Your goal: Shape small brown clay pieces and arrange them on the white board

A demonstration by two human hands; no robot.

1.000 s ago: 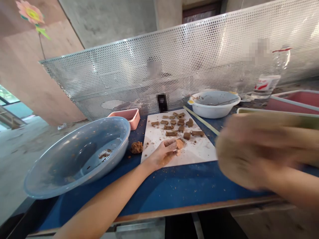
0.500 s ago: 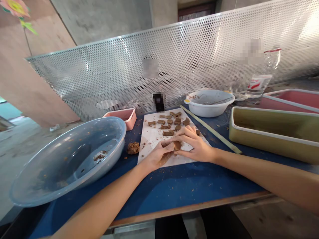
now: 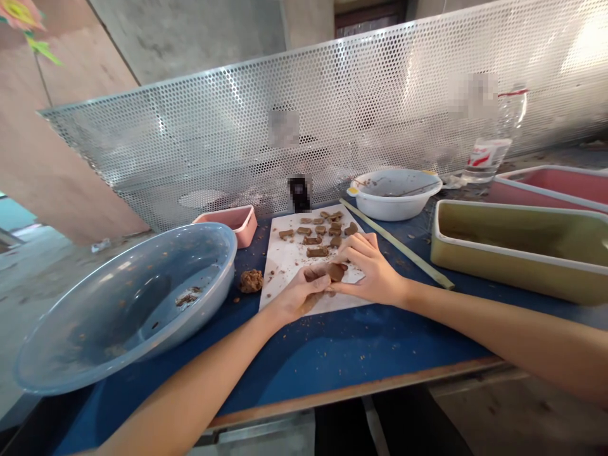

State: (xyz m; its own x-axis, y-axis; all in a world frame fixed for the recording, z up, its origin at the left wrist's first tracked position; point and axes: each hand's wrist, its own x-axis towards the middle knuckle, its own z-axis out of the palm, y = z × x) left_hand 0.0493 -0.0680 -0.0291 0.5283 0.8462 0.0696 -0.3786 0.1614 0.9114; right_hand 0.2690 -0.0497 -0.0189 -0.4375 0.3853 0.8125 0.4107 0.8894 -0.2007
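Between both hands is a small brown lump of clay (image 3: 336, 272), held just above a white sheet (image 3: 280, 278). My left hand (image 3: 306, 288) is closed around its left side, the thumb lying along the front. From the right, my right hand (image 3: 368, 269) grips the same lump with fingers bent over its top and the thumb below. Several small shaped clay pieces (image 3: 317, 252) lie on the far part of the sheet among crumbs. A rough ball of clay (image 3: 251, 280) rests left of the sheet on the blue table.
A large blue basin (image 3: 190, 342) stands at the left, with a pink tray (image 3: 247, 228) behind it. On the right are a pale stick (image 3: 399, 244), a white basin (image 3: 396, 206), an olive trough (image 3: 513, 269), a red trough (image 3: 555, 183) and a plastic bottle (image 3: 487, 155). A perforated metal panel (image 3: 213, 139) spans the back.
The fingers of my right hand have become more bent over the clay lump, which shows a rounder face now. The view has shifted slightly; the other things lie as before.
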